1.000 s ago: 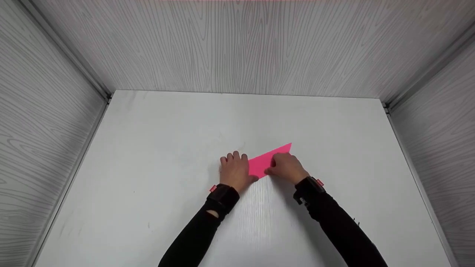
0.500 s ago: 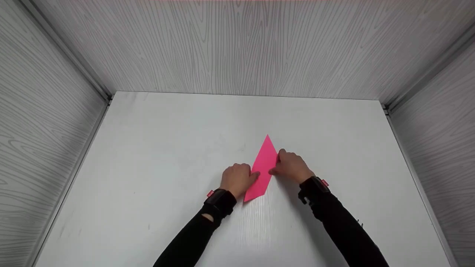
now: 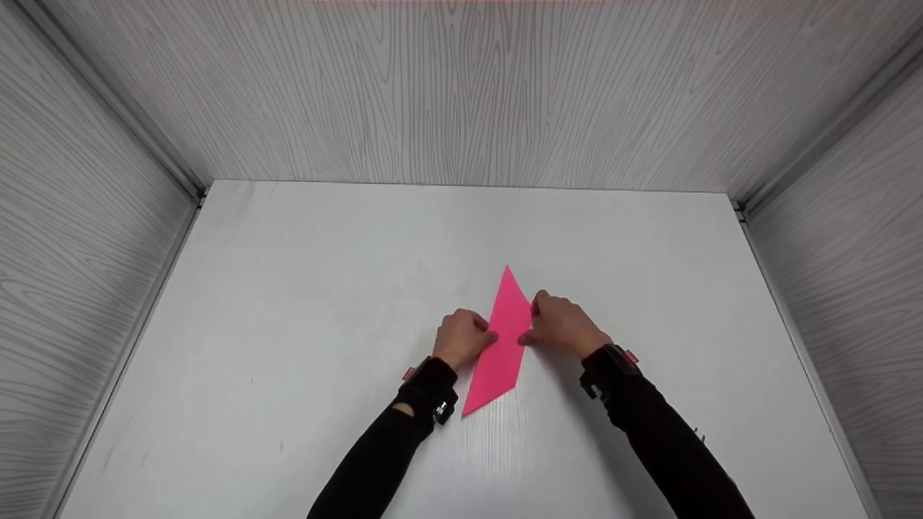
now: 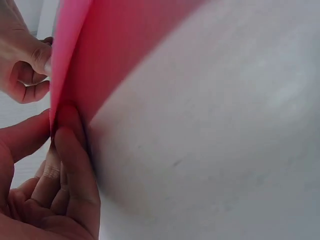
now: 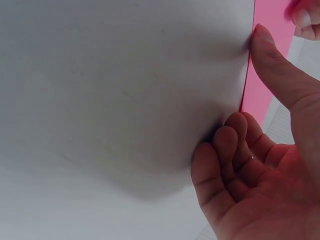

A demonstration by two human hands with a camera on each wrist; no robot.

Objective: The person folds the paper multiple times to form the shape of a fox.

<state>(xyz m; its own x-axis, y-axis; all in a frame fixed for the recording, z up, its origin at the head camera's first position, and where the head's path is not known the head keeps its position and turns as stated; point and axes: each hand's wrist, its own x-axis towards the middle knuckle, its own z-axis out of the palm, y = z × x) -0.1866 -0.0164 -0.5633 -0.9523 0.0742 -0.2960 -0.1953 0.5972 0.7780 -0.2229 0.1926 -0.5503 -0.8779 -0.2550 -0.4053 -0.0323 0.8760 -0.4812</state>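
A folded sheet of pink paper (image 3: 503, 353) lies lengthwise between the hands on the white table, one pointed end away from me and the other toward me. My left hand (image 3: 460, 339) pinches its left edge, the thumb on top. In the left wrist view, the paper's two layers (image 4: 115, 45) part, with a fingertip between them. At the opposite, folded edge is my right hand (image 3: 566, 326), thumb and curled fingers holding it. The right wrist view shows that thumb (image 5: 272, 62) on the crease, the fingertips lower along it.
The white tabletop (image 3: 324, 274) surrounds the paper. Grey wood-grain panels stand at the back (image 3: 461, 94), on the left (image 3: 79, 252) and on the right (image 3: 851, 252). Black straps with small devices (image 3: 425, 389) sit on both wrists.
The paper has turned from slanting across to pointing away from me, its near tip now closer to me. The left hand has gone from lying spread over one end to pinching the left edge.
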